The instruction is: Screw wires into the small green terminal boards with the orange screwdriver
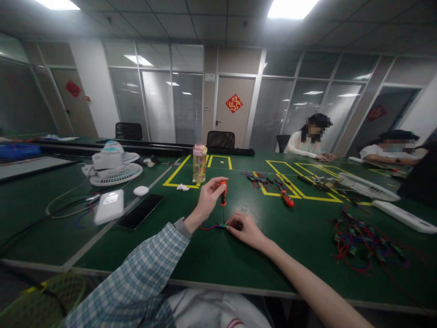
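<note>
My left hand (210,195) pinches the top of a screwdriver (223,197) with an orange and black handle. The screwdriver stands upright, and its thin shaft runs down to a small green circuit board (222,225) on the table. Whether the tip sits in a screw is too small to tell. With its fingers closed at the board's right end, my right hand (246,230) steadies it against the tabletop. Red and blue wires (209,227) trail from the board's left side. Just beyond my right hand lie some tiny clear pieces (243,208), too small to name.
A tangle of wired boards (362,241) lies at right, with another wire bundle (261,180) and red-handled tool (287,199) farther back. A pink-lidded bottle (199,165), phone (140,212), white power bank (109,206) and fan (114,166) stand left. Two people sit across at right.
</note>
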